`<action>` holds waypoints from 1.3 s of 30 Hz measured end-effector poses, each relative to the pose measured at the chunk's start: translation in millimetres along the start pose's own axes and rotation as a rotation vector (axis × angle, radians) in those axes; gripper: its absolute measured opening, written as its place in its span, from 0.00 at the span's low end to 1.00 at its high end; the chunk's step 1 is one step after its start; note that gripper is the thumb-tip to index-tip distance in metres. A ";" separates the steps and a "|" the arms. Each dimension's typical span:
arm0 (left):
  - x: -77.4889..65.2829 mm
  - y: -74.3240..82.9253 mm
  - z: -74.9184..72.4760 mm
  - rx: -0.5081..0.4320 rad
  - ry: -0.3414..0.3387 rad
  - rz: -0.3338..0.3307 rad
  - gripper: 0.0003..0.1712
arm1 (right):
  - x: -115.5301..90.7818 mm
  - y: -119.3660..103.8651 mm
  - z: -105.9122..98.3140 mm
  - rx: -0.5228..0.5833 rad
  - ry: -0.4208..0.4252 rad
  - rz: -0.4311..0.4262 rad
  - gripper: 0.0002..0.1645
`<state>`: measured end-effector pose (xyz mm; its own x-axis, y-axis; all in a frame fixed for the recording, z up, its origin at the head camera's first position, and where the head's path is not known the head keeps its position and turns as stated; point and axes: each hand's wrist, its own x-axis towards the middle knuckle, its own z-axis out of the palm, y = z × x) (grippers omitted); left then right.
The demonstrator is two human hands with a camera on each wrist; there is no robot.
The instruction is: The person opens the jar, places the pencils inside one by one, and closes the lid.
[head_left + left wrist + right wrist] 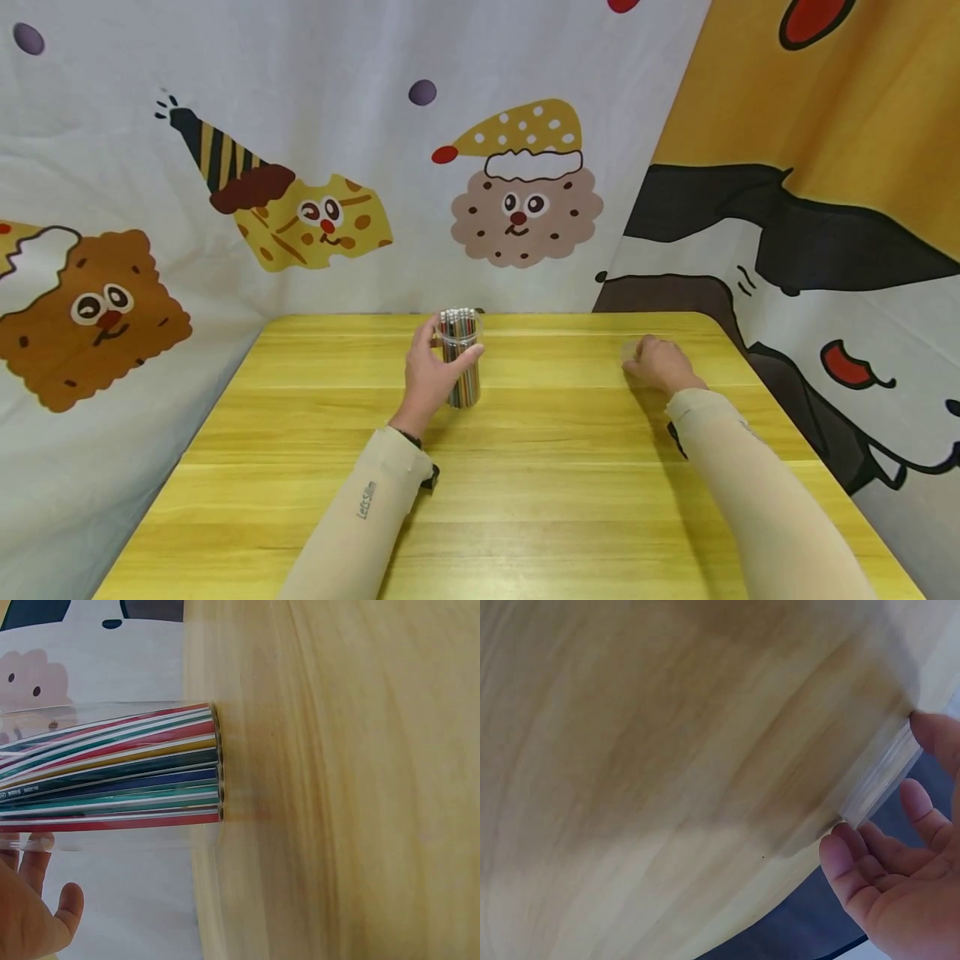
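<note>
A clear cylindrical jar (471,379) full of striped pencils (135,769) stands upright toward the back of the table, its top uncovered. My left hand (431,375) grips it from the left, thumb across the near side and fingers around behind. White pencil ends show at the rim. Farther right, my right hand (662,365) pinches a clear round lid (881,776) between thumb and fingertips, low at the tabletop. In the head view most of that lid is hidden behind the fingers.
The wood-grain table (525,500) runs back to a cartoon-printed curtain (337,67) hanging right behind its far edge. Both sleeved forearms reach across the table from the near side.
</note>
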<state>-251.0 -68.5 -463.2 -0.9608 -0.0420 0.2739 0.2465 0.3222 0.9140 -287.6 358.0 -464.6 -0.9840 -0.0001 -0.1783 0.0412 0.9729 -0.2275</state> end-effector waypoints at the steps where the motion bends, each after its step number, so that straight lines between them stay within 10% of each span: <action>1: -0.1 -0.2 0.1 -0.003 -0.002 0.002 0.54 | -0.1 -0.1 -0.1 0.013 0.001 0.006 0.31; 9: 0.3 -0.1 0.6 -0.013 -0.001 -0.008 0.54 | 1.4 -26.2 -10.2 0.168 0.004 -0.030 0.46; 39: 1.0 0.9 0.5 0.015 0.006 0.003 0.54 | -34.3 -227.2 -75.5 0.406 0.109 -0.479 0.42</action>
<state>-251.8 -67.8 -462.2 -0.9593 -0.0464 0.2784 0.2475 0.3364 0.9086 -276.3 154.4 -334.6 -0.9206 -0.3694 0.1268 -0.3666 0.7054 -0.6067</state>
